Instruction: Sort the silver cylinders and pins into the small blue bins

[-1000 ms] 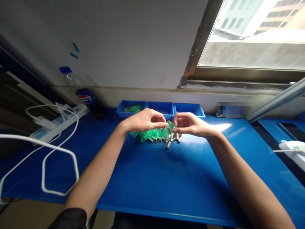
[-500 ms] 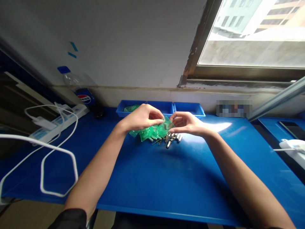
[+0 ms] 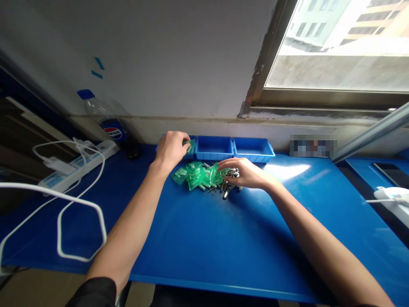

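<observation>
My left hand (image 3: 171, 149) is over the left blue bin (image 3: 192, 156), its thumb and fingers closed on a small green plastic bag (image 3: 191, 146). The hand hides most of that bin. On the table in front of the bins lies a heap of green plastic bags (image 3: 198, 175) with pale pieces in them. Beside the heap is a pile of loose metal screws and standoffs (image 3: 225, 192). Reaching in from the right, my right hand (image 3: 246, 172) is at the bags and metal parts, thumb and fingers apart with nothing visibly held.
A middle blue bin (image 3: 214, 154) and a right blue bin (image 3: 254, 156) stand along the wall. At the left are a cola bottle (image 3: 115, 130), a power strip (image 3: 60, 172) and a looping white cable (image 3: 102, 221). A phone (image 3: 390, 174) lies far right.
My left hand has moved left and away from me with a green bag, from above the heap to the left bin. My right hand has let go of that bag and lowered to the pile.
</observation>
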`<state>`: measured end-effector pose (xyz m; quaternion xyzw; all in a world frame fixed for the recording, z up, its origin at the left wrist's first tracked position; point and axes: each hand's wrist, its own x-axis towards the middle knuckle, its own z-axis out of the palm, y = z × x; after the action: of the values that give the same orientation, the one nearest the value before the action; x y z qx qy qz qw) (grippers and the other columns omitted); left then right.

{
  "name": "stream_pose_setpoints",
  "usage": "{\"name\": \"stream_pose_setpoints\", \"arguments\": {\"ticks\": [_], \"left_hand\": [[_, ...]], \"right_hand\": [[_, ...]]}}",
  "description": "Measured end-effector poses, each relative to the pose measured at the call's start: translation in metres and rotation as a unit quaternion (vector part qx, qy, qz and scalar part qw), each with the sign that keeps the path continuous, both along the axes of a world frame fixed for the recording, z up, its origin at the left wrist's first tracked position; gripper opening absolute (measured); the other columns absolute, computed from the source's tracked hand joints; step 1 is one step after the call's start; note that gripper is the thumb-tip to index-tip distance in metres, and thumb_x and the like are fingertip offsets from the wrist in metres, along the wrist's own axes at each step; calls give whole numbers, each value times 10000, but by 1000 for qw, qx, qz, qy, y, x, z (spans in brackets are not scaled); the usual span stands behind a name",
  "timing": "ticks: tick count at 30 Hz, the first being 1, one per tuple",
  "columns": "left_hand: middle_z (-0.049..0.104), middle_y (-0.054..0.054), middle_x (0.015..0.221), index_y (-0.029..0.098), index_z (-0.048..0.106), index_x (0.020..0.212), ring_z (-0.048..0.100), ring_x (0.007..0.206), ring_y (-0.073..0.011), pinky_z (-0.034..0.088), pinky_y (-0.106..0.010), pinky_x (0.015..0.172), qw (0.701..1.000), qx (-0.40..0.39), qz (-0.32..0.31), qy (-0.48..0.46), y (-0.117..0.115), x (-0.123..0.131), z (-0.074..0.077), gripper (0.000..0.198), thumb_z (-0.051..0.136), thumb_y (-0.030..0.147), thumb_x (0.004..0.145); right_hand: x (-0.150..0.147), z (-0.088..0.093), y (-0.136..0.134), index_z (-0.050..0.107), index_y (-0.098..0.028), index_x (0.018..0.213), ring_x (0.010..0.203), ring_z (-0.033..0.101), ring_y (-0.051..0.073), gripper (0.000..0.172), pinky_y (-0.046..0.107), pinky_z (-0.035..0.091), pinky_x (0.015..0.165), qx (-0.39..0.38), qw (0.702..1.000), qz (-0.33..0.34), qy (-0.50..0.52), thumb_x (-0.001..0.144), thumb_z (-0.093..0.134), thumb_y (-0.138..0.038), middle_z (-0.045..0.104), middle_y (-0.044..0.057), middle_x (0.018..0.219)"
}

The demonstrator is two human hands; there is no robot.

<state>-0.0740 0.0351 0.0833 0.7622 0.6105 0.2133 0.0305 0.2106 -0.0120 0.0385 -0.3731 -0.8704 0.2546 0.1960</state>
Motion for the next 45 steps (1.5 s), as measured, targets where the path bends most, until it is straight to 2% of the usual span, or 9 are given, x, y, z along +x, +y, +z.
{"name": "stream_pose_setpoints", "arguments": {"ticks": [5,11,16,20,27,31,37,42,45], "left_hand": [[787,-102,1140,222,791,1095,728,983,-270,543,-363,906,996,86,19,-29,-5,0,8,228,623,300,962],[789,-178,1083,183,816,1135,732,1021,-390,564,-481,921,993,-74,55,74,-3,2,-1,305,723,310,874],[794,-109,1167,196,812,1159,719,1114,-288,541,-379,1032,996,-7,-90,11,-10,15,4,294,680,316,925],[811,-73,1122,188,816,1147,747,982,-217,569,-287,893,960,-98,-253,-71,-23,29,14,324,725,394,914],[825,-57,1023,200,844,1064,750,920,-207,534,-251,770,936,-160,-283,-136,-34,39,22,373,698,516,930],[826,-57,1030,189,836,1088,755,926,-206,548,-253,805,917,-182,-304,-184,-36,42,24,340,713,459,921],[821,-75,919,142,822,976,757,809,-187,573,-257,756,920,-171,-276,-219,-33,45,18,224,714,320,893],[817,-48,881,166,815,916,760,791,-184,575,-248,734,936,-139,-251,-205,-31,44,17,182,696,298,876],[808,-41,851,189,805,867,755,786,-201,577,-280,764,976,-38,-149,-156,-28,35,19,141,699,282,858]], "right_hand": [[-1,0,0,795,-208,1171,1258,708,281,381,413,546,1096,-3,1000,-3,10,826,681,-93,750,99,1340],[1,-2,3,834,-222,1068,1160,759,268,285,388,582,1042,16,1000,-9,21,858,689,-94,796,77,1241],[3,-2,6,848,-219,993,1023,794,250,214,360,610,941,27,999,-1,27,899,684,-119,830,72,1105],[5,6,5,848,-224,971,966,783,240,164,365,602,907,52,997,-4,51,931,693,-189,832,69,1054],[11,26,0,842,-248,955,941,733,255,139,413,584,898,72,991,-54,103,939,728,-327,821,75,978],[11,29,-1,832,-202,968,900,759,257,251,393,612,862,-19,970,-124,206,863,804,-429,817,83,971],[6,27,-1,812,-170,971,818,773,239,376,350,631,744,-151,930,-130,309,745,903,-456,814,78,924],[5,22,1,793,-192,1062,814,772,236,441,340,628,718,-145,931,-133,307,736,907,-466,813,69,925],[5,16,3,764,-202,1159,847,769,236,451,362,625,754,-109,949,-139,260,803,853,-463,813,75,972]]}}
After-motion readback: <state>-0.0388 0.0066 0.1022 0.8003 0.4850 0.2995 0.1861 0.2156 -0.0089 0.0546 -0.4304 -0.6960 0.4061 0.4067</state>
